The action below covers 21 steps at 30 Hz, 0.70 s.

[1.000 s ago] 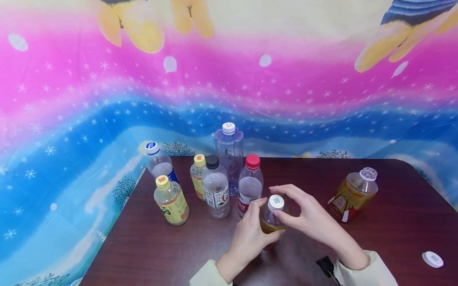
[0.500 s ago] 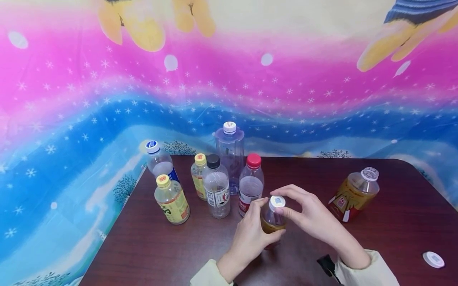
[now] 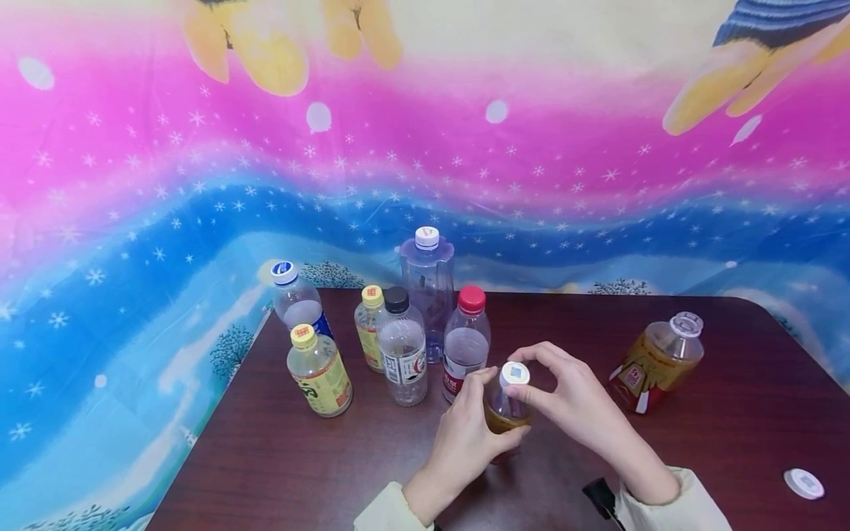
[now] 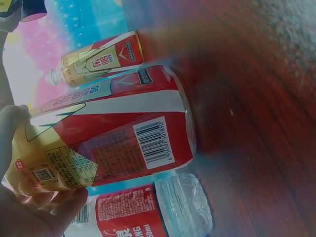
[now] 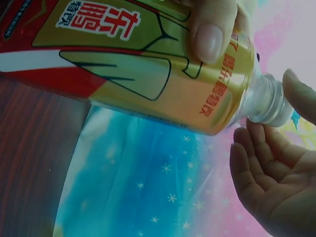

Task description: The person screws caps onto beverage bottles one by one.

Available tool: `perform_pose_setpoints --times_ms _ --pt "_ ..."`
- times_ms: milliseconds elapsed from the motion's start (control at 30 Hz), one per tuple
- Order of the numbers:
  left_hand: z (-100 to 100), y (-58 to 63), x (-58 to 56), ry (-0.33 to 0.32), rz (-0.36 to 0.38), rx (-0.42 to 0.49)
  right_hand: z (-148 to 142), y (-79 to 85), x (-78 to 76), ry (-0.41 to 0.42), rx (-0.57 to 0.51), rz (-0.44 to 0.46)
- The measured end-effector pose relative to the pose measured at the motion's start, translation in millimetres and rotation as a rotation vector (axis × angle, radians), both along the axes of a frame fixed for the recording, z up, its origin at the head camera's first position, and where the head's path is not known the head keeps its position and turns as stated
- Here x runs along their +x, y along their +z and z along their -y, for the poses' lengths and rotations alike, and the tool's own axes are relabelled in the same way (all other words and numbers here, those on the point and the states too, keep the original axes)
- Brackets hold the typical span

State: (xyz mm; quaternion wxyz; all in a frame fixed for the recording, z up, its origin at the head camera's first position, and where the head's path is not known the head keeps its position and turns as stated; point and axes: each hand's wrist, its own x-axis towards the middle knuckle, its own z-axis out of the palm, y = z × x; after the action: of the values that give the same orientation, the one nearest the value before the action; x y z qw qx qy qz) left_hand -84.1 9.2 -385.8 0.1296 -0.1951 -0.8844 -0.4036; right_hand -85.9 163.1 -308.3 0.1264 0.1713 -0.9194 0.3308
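A clear bottle with a gold-and-red label [image 5: 143, 64] stands on the table in front of me, its white cap [image 3: 515, 373] on the neck. Around its upper body my left hand [image 3: 462, 441] grips it, thumb on the near side. My right hand [image 3: 571, 394] has thumb and forefinger at opposite sides of the cap, pinching it. In the right wrist view the right hand's other fingers [image 5: 266, 158] curl loosely below the cap. The left wrist view shows the bottle's barcode side [image 4: 153, 142], with part of the left hand at its shoulder.
A matching uncapped bottle [image 3: 657, 361] stands to the right, and a loose white cap [image 3: 804, 484] lies near the right edge. Close behind the left hand is a red-capped bottle [image 3: 466, 343]. Several other capped bottles, including a black-capped one [image 3: 402, 358], stand to the left.
The right hand's forefinger has shifted slightly round the cap, and its wrist has moved a little left. The left hand keeps its grip on the bottle.
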Motion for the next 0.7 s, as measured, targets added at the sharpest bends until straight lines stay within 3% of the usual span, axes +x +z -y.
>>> perform_pose_setpoints --times_ms 333,700 --pt "0.7 1.5 1.4 0.003 0.033 0.013 4.0 0.3 -0.8 -0.038 -0.034 0.047" --pt "1.1 1.7 1.7 -0.015 0.048 0.019 -5.6 3.1 0.2 0.148 -0.013 0.062"
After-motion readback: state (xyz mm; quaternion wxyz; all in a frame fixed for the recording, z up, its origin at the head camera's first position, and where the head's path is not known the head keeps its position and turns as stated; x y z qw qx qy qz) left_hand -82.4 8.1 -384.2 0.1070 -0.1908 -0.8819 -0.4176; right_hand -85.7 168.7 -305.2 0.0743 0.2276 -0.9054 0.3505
